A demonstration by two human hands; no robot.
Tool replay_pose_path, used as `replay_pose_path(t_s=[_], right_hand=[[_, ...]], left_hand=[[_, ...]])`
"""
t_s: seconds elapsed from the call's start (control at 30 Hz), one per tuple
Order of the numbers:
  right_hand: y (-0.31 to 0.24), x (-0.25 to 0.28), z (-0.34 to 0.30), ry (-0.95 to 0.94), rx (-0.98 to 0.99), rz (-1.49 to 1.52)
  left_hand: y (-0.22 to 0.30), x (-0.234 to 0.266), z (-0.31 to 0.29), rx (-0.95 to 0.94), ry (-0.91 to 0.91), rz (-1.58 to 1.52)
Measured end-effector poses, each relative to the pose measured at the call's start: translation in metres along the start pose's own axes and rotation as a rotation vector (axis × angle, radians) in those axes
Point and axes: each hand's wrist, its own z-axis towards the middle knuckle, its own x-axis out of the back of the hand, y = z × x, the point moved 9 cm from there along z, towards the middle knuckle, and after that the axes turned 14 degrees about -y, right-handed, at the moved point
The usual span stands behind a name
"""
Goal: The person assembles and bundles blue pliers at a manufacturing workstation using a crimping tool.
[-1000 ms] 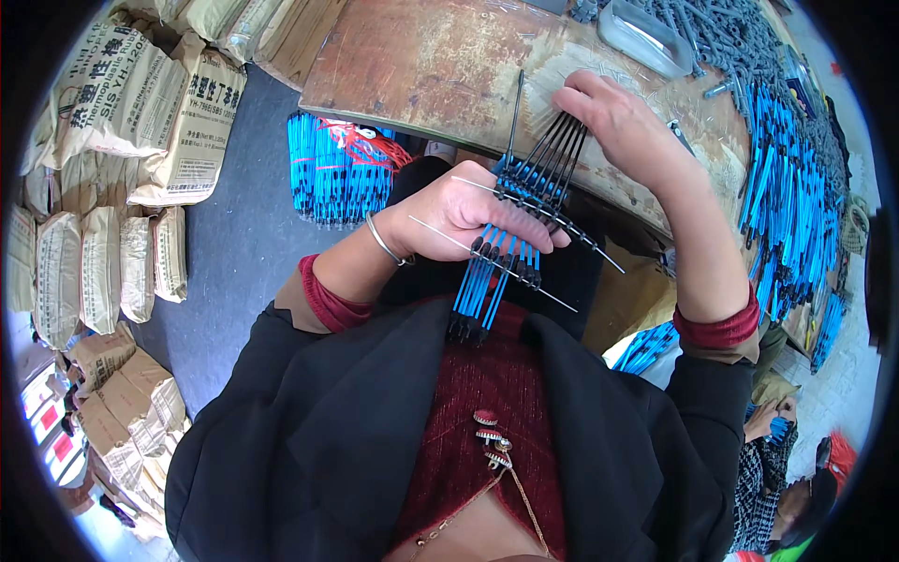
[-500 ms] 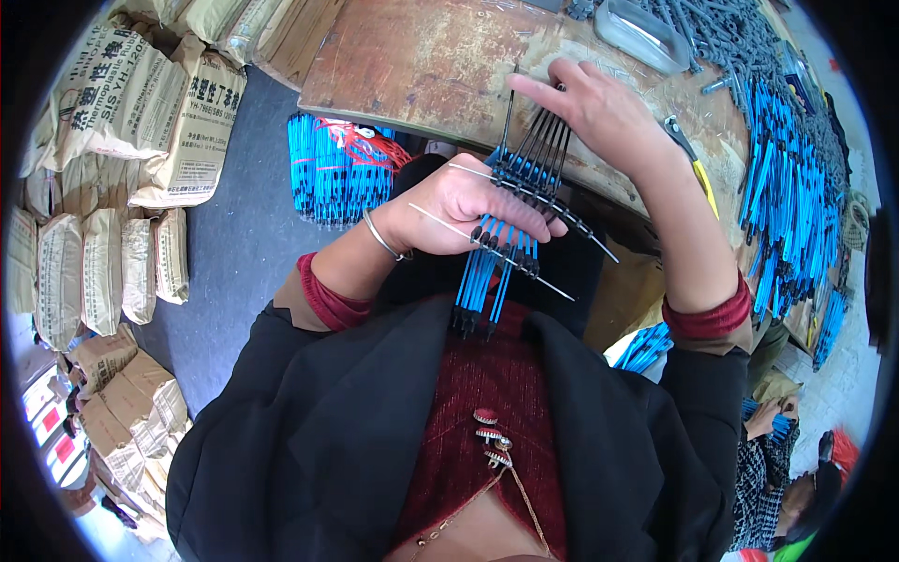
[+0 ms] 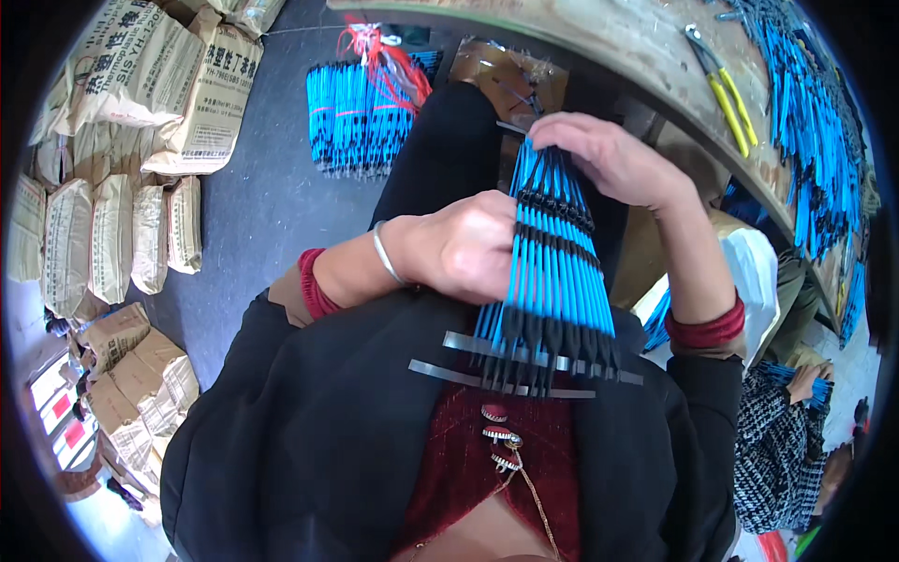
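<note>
Left hand [image 3: 468, 245] of the person is closed around the left side of a blue bundle [image 3: 562, 295], made of many thin rods with black bands and black ends. Right hand [image 3: 607, 157] is bent over the upper end of this bundle with its fingers together; whether it grips firmly or only touches, I cannot tell. The bundle is in front of the person's chest, apart from the desk [image 3: 646, 47], and its rods spread wider toward the lower end. Two flat silver strips [image 3: 459, 343] lie crosswise at the lower black ends.

On the desk rest pliers [image 3: 732, 105] with yellow handles, and a pile of blue rods [image 3: 805, 159] to the right of them. Upper left of the hands, more blue bundles [image 3: 361, 117] stand on the floor [image 3: 257, 178], with red strings [image 3: 389, 70] on top. Paper sacks [image 3: 211, 112] are stacked farther left.
</note>
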Motion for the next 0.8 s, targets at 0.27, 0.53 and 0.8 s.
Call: replay_pose_path(t_s=[0.27,0.53,0.8], right_hand=[[0.05,-0.116,-0.003,-0.149,-0.298,0.166],[0.024,-0.037,-0.037,0.524,-0.007,1.054],[0.023,-0.028,-0.048,1.052,-0.527,0.431]], left_hand=[[-0.083,-0.021,-0.049,0.474,0.424,-0.608],[-0.117,-0.012,-0.028,0.597,0.526,-0.881],[-0.124,-0.005,-0.014,0.624,0.556,-0.879]])
